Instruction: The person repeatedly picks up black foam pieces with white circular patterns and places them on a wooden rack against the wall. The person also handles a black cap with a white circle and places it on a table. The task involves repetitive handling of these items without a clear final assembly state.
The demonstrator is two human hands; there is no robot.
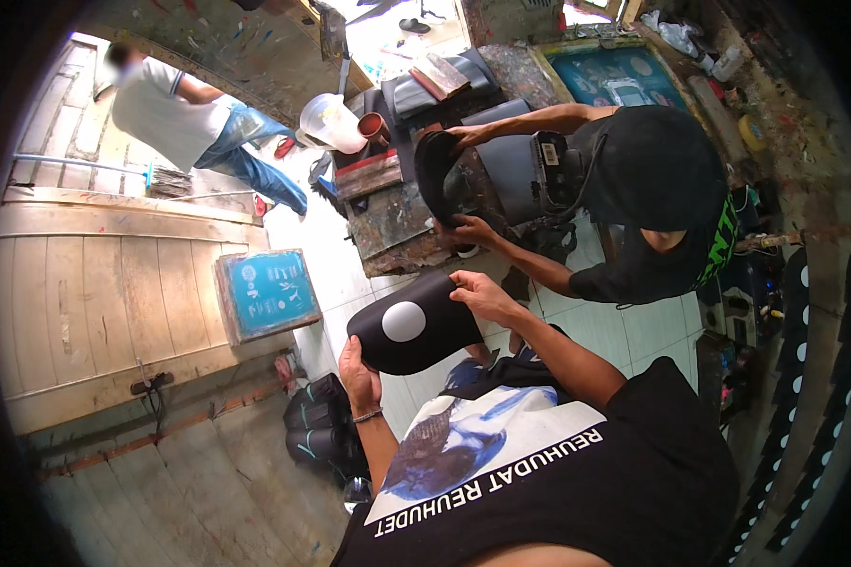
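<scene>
A black, flexible sheet [435, 347] with a white printed circle [405, 321] spans the space between my two hands, in front of my body. At its lower left edge, my left hand [359, 371] is closed on it, thumb on the upper side. My right hand [483, 297] pinches the sheet's upper right corner. The sheet bows slightly, and its underside is hidden. Just beyond it, a co-worker in a black cap [654, 168] holds a curved black piece [440, 178] with both hands over the worktable.
The paint-stained worktable [388, 248] carries dark sheets and a red-edged squeegee [369, 177]; a white bucket [333, 121] stands beside it. A blue screen frame [269, 293] is at left. Black bundles [323, 430] sit low left. Black pieces with white dots [792, 383] line the right. Another person [175, 109] stands far left.
</scene>
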